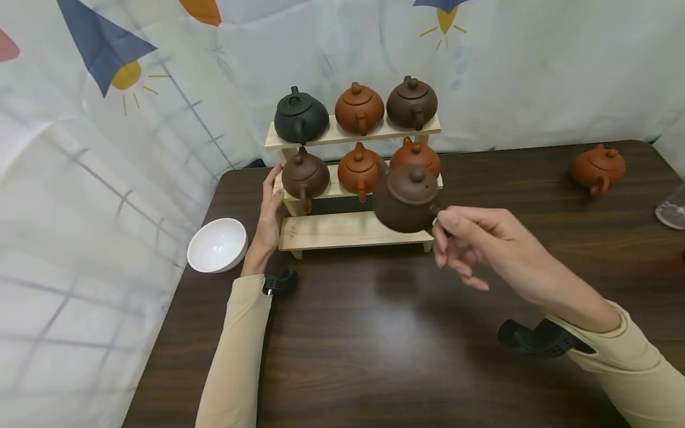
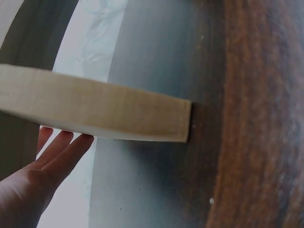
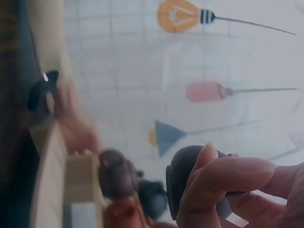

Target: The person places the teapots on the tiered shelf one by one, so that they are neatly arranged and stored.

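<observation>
A dark brown teapot (image 1: 404, 205) hangs in the air before the rack, its handle pinched by my right hand (image 1: 489, 246); in the right wrist view fingers hide part of the pot (image 3: 187, 164). The three-tier wooden rack (image 1: 326, 232) has its left end held by my left hand (image 1: 267, 223), thumb in front. In the left wrist view, fingertips touch a wooden piece of the rack (image 2: 137, 116). On the top tier sit a black teapot (image 1: 301, 119), an orange-brown one (image 1: 360, 110) and a dark brown one (image 1: 412, 104). The middle tier bears a brown teapot (image 1: 305, 175) and two orange-brown teapots (image 1: 358, 169).
A white bowl (image 1: 217, 245) stands left of the rack by the table's left edge. Far right on the dark wooden table (image 1: 374, 356) are another orange-brown teapot (image 1: 597, 168) and a clear glass item (image 1: 671, 209). A patterned curtain (image 1: 508, 71) hangs behind.
</observation>
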Tool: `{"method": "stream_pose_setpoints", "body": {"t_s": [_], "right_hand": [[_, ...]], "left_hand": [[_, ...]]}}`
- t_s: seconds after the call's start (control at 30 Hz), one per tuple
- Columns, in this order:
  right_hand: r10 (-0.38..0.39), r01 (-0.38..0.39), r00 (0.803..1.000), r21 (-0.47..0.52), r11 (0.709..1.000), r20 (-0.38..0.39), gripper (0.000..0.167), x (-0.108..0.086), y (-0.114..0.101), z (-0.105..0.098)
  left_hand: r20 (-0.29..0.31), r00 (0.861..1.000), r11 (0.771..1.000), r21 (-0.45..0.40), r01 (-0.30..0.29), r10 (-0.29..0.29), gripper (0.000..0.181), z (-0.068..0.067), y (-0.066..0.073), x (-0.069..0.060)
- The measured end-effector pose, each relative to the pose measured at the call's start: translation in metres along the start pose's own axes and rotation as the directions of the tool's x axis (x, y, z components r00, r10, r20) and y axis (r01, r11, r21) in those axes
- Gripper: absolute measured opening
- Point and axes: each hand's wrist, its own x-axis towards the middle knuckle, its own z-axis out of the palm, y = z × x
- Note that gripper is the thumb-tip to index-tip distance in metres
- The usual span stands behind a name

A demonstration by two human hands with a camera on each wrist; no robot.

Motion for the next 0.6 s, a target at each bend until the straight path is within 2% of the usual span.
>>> {"method": "stream_pose_setpoints", "body": {"t_s": [0.1, 0.23, 0.3, 0.4, 0.6], "right_hand": [[0.08, -0.079, 0.994, -0.012, 0.997, 0.072, 0.036, 0.011, 0.01, 0.018], [0.21, -0.212, 0.969, -0.006, 0.977, 0.132, 0.04, 0.03, 0.031, 0.042], [0.253, -0.254, 0.956, -0.014, 0.967, 0.147, 0.041, 0.038, 0.042, 0.052], [0.28, -0.276, 0.949, -0.045, 0.96, 0.145, 0.041, 0.048, 0.056, 0.062], [0.273, -0.263, 0.954, -0.095, 0.96, 0.12, 0.039, 0.065, 0.079, 0.072]], "left_hand": [[-0.001, 1.0, 1.0, -0.006, 0.0, 0.0, 0.067, -0.001, -0.001, 0.001], [-0.013, 1.0, 1.0, -0.006, -0.008, 0.008, 0.067, -0.002, 0.0, 0.002], [-0.011, 1.0, 1.0, -0.007, -0.012, 0.012, 0.067, -0.002, 0.0, 0.002], [-0.007, 1.0, 1.0, -0.008, -0.016, 0.016, 0.066, -0.001, 0.001, 0.003], [-0.006, 1.0, 1.0, -0.018, -0.016, 0.016, 0.066, 0.001, 0.0, 0.002]]}}
